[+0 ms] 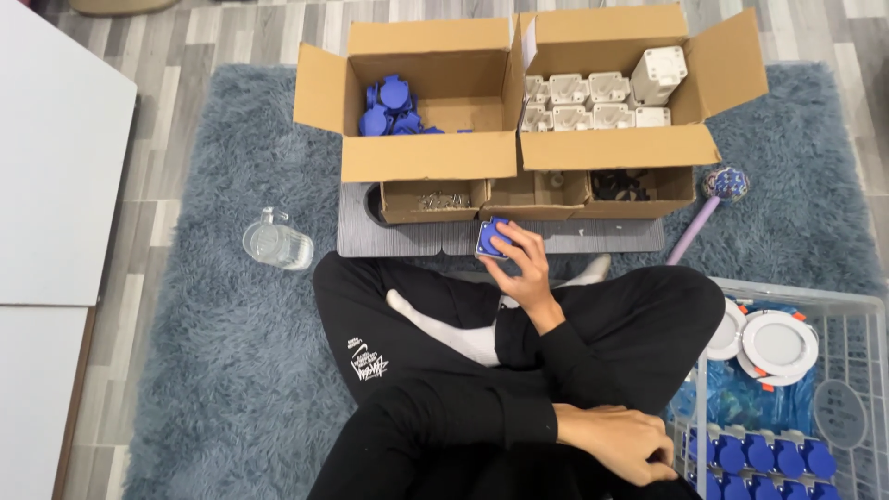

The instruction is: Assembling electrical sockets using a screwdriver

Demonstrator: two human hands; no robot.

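— Which way does the blue piece (492,239) point?

— It is tilted, with its flat face turned toward the upper left of the frame and one corner dipping to the lower left. It looks roughly square, so I can't pick out a long axis.

— How does it look?

— A blue squarish part with a pale edge along its lower side. It sits at the centre of the frame, over the grey board (398,239) and just below the small cardboard trays (435,200).

— And the hands?

— The right hand (519,266) reaches up from the crossed legs with its fingers closed around the piece. The left hand (619,444) lies across the lap at the lower right, fingers curled at the edge of the wire basket (866,306). Whether it grips anything I can't tell.
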